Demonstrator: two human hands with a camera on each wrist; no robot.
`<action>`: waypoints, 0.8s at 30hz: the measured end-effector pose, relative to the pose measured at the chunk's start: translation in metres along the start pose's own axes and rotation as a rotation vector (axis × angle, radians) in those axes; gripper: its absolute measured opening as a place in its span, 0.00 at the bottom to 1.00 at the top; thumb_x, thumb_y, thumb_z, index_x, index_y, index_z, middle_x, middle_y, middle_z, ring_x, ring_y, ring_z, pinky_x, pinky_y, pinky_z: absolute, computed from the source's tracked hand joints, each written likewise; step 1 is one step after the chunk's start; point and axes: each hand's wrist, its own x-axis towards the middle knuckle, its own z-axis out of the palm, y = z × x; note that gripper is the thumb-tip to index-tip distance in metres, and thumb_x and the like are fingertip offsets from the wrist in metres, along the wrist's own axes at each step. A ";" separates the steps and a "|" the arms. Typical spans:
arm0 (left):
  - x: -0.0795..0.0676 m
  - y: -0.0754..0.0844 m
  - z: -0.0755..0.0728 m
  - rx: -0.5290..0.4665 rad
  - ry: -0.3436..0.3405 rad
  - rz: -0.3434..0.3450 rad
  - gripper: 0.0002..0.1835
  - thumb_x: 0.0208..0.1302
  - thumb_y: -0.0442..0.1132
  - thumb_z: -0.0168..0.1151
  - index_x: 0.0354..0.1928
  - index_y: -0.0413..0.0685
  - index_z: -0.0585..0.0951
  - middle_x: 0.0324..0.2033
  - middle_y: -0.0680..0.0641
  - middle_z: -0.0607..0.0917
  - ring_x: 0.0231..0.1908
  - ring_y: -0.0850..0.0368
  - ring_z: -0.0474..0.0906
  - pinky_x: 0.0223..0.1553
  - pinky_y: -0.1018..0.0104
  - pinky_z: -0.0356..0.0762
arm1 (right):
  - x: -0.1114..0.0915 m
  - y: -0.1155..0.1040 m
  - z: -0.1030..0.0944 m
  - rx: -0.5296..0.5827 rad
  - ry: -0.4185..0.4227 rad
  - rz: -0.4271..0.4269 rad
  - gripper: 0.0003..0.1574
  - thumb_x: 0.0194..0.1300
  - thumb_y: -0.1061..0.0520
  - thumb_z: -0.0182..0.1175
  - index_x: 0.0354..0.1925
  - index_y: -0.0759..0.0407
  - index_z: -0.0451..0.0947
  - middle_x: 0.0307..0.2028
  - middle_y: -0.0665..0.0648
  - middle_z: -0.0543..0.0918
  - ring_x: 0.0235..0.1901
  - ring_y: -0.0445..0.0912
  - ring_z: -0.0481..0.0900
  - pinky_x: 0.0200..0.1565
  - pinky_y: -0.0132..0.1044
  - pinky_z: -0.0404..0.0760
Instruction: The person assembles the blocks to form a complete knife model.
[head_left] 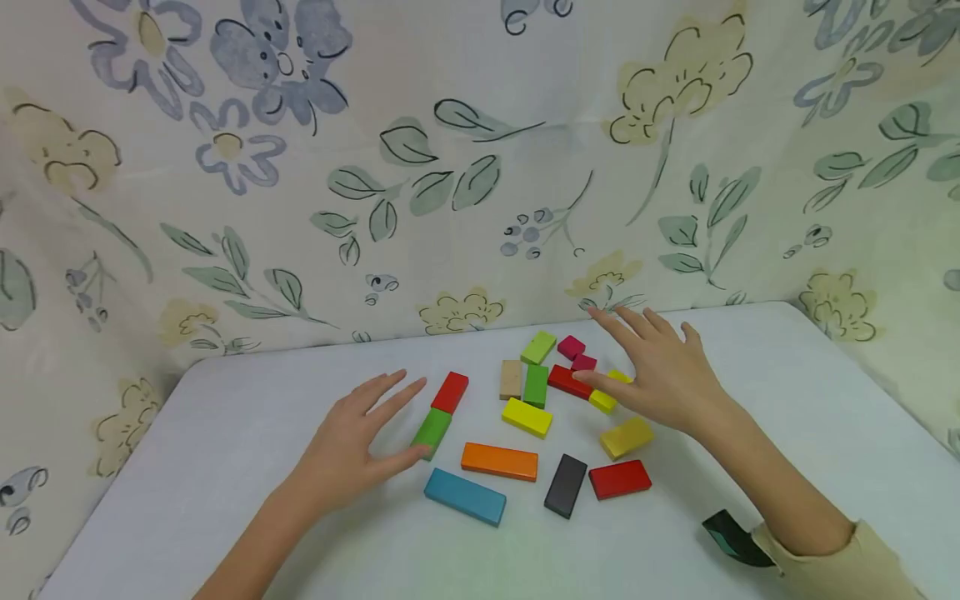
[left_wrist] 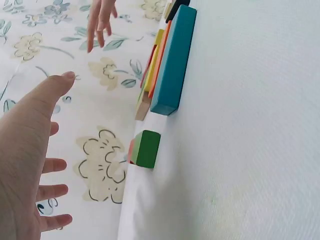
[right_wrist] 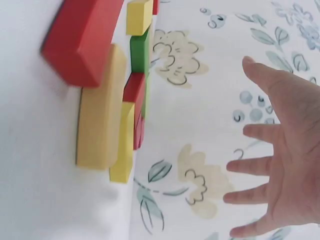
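My left hand (head_left: pixel 347 446) hovers over the table with its fingers spread, holding nothing. Nearest to it are a green block (head_left: pixel 432 432) and a red block (head_left: pixel 451 392), laid end to end. My right hand (head_left: pixel 663 367) is also spread and bare, raised over the right side of the block group. Below it lie a red block (head_left: pixel 569 382), small yellow blocks (head_left: pixel 603 401) partly hidden by the thumb, and a mustard-yellow block (head_left: pixel 627 438). In the right wrist view there is a gap between the fingers and the blocks.
A blue block (head_left: pixel 465 497), an orange block (head_left: pixel 499 462), a black block (head_left: pixel 566 486) and a red block (head_left: pixel 620 480) lie nearer the front. Several others sit mid-table, among them a yellow block (head_left: pixel 527 417). A floral cloth (head_left: pixel 465 167) hangs behind the white table (head_left: pixel 247 417).
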 end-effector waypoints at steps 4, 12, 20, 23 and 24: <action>0.004 0.009 0.007 -0.113 0.027 0.022 0.41 0.60 0.54 0.79 0.75 0.61 0.75 0.72 0.49 0.76 0.70 0.45 0.72 0.63 0.35 0.78 | 0.005 -0.012 0.000 0.020 0.007 -0.020 0.57 0.65 0.29 0.67 0.83 0.46 0.58 0.77 0.67 0.67 0.74 0.72 0.63 0.68 0.82 0.58; 0.005 0.020 0.018 -0.385 0.038 0.042 0.32 0.61 0.45 0.80 0.68 0.54 0.83 0.64 0.53 0.82 0.65 0.50 0.77 0.59 0.42 0.83 | 0.006 -0.026 0.008 0.196 0.026 -0.098 0.52 0.65 0.36 0.72 0.80 0.47 0.65 0.73 0.64 0.74 0.69 0.65 0.73 0.63 0.72 0.75; 0.003 0.021 0.026 -0.502 0.012 0.021 0.25 0.62 0.44 0.79 0.61 0.54 0.87 0.55 0.56 0.87 0.57 0.57 0.82 0.58 0.46 0.85 | 0.002 -0.033 0.021 0.448 -0.031 -0.175 0.46 0.66 0.49 0.74 0.77 0.53 0.69 0.70 0.64 0.78 0.67 0.63 0.76 0.60 0.63 0.82; 0.001 0.019 0.031 -0.565 -0.003 0.033 0.22 0.62 0.44 0.79 0.58 0.51 0.88 0.52 0.54 0.89 0.54 0.58 0.83 0.57 0.51 0.86 | 0.003 -0.035 0.027 0.553 -0.031 -0.235 0.43 0.65 0.55 0.75 0.74 0.57 0.71 0.69 0.63 0.78 0.67 0.62 0.77 0.60 0.61 0.83; 0.000 0.018 0.033 -0.587 -0.004 0.047 0.21 0.62 0.43 0.79 0.57 0.50 0.89 0.51 0.53 0.90 0.52 0.58 0.83 0.57 0.53 0.86 | 0.003 -0.036 0.030 0.583 -0.036 -0.248 0.42 0.65 0.57 0.75 0.74 0.57 0.72 0.69 0.62 0.78 0.66 0.61 0.77 0.60 0.61 0.82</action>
